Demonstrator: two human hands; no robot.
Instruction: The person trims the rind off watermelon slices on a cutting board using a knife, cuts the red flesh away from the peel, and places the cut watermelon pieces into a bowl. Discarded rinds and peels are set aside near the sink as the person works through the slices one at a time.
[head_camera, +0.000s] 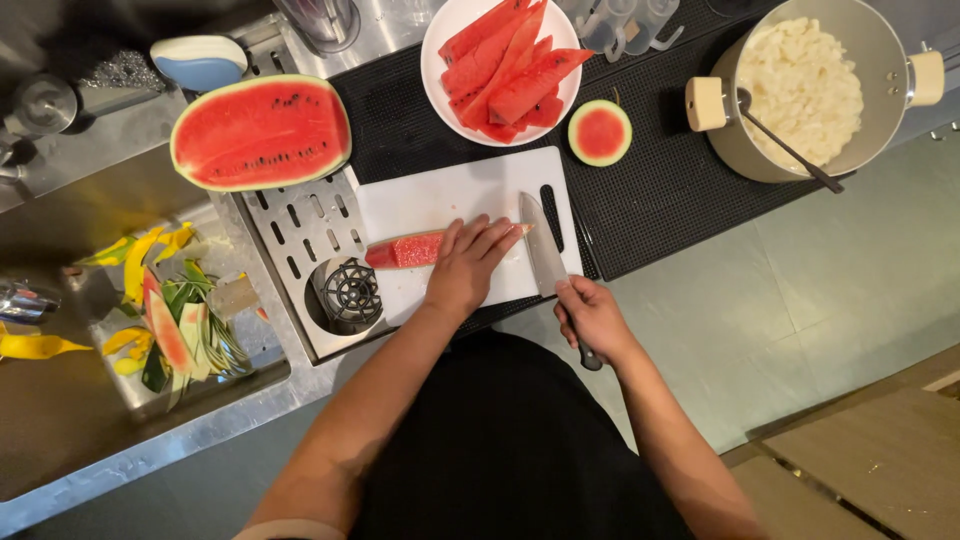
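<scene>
Head cam: I see the left hand (468, 262) pressed flat, fingers out, on a watermelon strip (405, 250) on the white cutting board (450, 195); right hand (592, 315) is fisted round the knife (545, 258) handle, blade just right of the strip.

Around: plate of watermelon slices (505, 68) and a round end piece (600, 132) behind the board, half watermelon (260, 132) to the left, pot (800, 90) w/ spoon far right, peels in the sink (160, 320). Strip's right end hidden under fingers; blade tip probably touching it, can't tell.

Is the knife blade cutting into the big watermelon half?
No, the knife in the right hand lies on the white cutting board, while the watermelon half sits apart, up left.
</scene>
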